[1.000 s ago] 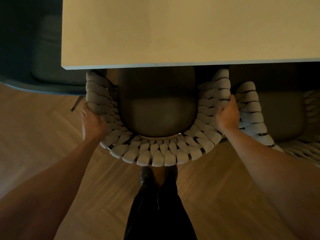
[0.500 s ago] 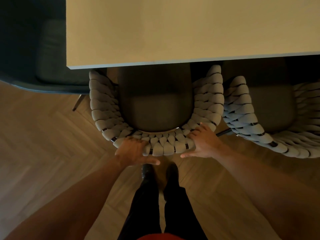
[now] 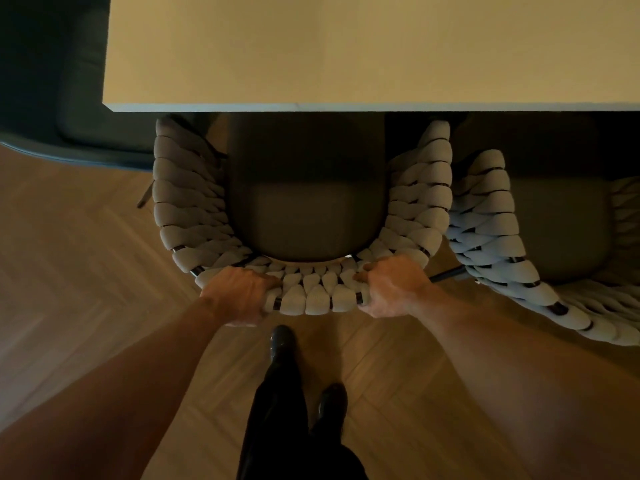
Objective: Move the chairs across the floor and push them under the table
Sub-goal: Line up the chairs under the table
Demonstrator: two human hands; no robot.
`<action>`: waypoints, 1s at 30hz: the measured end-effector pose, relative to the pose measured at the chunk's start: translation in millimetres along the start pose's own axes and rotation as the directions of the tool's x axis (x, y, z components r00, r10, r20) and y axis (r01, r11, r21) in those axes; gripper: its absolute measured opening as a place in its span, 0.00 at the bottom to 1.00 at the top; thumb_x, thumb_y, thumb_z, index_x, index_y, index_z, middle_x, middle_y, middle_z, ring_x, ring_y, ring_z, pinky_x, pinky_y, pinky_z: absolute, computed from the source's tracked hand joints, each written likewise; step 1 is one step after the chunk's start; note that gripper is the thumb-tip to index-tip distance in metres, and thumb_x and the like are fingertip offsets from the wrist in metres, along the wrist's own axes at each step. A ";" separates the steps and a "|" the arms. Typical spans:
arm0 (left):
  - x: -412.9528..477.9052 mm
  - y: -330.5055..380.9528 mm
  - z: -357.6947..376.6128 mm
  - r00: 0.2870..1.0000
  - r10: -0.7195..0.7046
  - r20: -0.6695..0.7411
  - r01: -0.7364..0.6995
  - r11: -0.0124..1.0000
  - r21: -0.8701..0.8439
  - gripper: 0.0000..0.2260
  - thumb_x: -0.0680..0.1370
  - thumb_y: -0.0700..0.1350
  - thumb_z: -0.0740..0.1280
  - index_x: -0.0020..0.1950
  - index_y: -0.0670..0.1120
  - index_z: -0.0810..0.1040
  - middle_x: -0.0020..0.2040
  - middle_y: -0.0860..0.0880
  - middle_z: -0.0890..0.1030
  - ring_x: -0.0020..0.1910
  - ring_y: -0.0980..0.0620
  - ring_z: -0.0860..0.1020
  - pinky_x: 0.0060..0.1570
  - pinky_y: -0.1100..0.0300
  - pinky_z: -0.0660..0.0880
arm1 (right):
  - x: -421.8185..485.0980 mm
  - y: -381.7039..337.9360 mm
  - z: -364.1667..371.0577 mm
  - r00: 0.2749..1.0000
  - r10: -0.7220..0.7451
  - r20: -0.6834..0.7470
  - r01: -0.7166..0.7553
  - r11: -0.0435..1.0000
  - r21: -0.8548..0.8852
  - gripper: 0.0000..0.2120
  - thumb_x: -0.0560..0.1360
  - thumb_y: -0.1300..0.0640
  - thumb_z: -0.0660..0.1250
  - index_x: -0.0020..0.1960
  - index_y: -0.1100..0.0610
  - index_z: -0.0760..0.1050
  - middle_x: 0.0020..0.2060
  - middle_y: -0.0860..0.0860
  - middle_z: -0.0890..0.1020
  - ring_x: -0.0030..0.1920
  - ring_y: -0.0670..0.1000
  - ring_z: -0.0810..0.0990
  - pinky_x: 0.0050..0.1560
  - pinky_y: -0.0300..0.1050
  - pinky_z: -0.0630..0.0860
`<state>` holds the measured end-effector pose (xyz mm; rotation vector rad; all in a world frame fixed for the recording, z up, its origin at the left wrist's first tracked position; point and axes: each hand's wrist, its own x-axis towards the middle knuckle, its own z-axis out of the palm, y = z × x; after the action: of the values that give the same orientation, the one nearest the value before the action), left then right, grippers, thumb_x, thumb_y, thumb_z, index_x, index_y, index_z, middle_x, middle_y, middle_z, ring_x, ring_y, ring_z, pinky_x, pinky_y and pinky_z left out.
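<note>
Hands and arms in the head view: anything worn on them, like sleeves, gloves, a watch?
Nothing visible. The left hand and right hand are bare, no gloves or rings that I can make out. Both forearms are uncovered to the frame edge: no sleeves, watch or bands.

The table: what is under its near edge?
Under the table, the front of the woven chair and its dark seat cushion disappear in shadow. The chair's front legs are covered.

Bare forearms [image 3: 145,368], black trousers [image 3: 277,420], glossy black shoes [image 3: 282,341]
</note>
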<state>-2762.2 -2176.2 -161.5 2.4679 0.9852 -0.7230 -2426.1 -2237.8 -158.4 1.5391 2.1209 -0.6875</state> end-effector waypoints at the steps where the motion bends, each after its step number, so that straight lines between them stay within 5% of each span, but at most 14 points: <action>1: 0.0 1.2 -0.8 1.000 -0.002 -0.003 0.002 1.000 0.019 0.24 0.76 0.62 0.66 0.72 0.66 0.69 0.56 0.57 0.83 0.45 0.55 0.78 0.41 0.59 0.70 | -0.5 0.3 0.0 1.000 0.006 -0.015 -0.006 1.000 0.004 0.26 0.72 0.25 0.56 0.48 0.45 0.80 0.38 0.43 0.82 0.39 0.47 0.80 0.48 0.49 0.80; 8: -1.3 3.0 1.4 0.998 -0.061 0.011 0.060 0.996 0.060 0.24 0.75 0.62 0.65 0.71 0.70 0.69 0.52 0.60 0.83 0.43 0.56 0.80 0.40 0.58 0.76 | -7.3 -7.7 -10.4 1.000 0.024 -0.004 -0.025 0.998 -0.063 0.21 0.72 0.28 0.63 0.42 0.46 0.79 0.33 0.44 0.80 0.34 0.48 0.78 0.36 0.45 0.71; 13: -12.3 17.9 -8.9 0.990 -0.141 0.017 0.139 0.987 0.081 0.20 0.74 0.60 0.66 0.67 0.66 0.76 0.42 0.58 0.80 0.38 0.57 0.78 0.38 0.58 0.74 | -19.7 -24.0 -31.8 0.990 0.087 0.115 -0.074 0.990 -0.117 0.24 0.75 0.29 0.67 0.52 0.50 0.80 0.42 0.48 0.81 0.42 0.51 0.80 0.45 0.49 0.76; 23: -55.2 37.8 32.9 0.989 -0.111 0.093 0.107 0.993 0.050 0.16 0.76 0.57 0.67 0.64 0.64 0.77 0.45 0.59 0.80 0.42 0.58 0.79 0.43 0.59 0.77 | -59.6 -66.6 14.0 0.978 0.126 0.168 -0.112 0.989 -0.091 0.32 0.73 0.27 0.66 0.64 0.50 0.80 0.51 0.50 0.82 0.50 0.54 0.81 0.51 0.51 0.80; 30: -48.3 30.9 43.0 0.991 -0.105 0.087 0.099 0.992 0.073 0.17 0.72 0.60 0.66 0.60 0.64 0.78 0.42 0.58 0.80 0.38 0.58 0.79 0.43 0.58 0.80 | -56.9 -59.5 20.1 0.983 0.118 0.144 -0.109 0.991 -0.075 0.26 0.70 0.27 0.66 0.52 0.48 0.81 0.43 0.47 0.82 0.44 0.51 0.81 0.51 0.51 0.80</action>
<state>-2783.7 -2244.6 -162.3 2.4329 1.0756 -0.9075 -2465.2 -2308.0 -131.4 1.5114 1.9128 -0.6623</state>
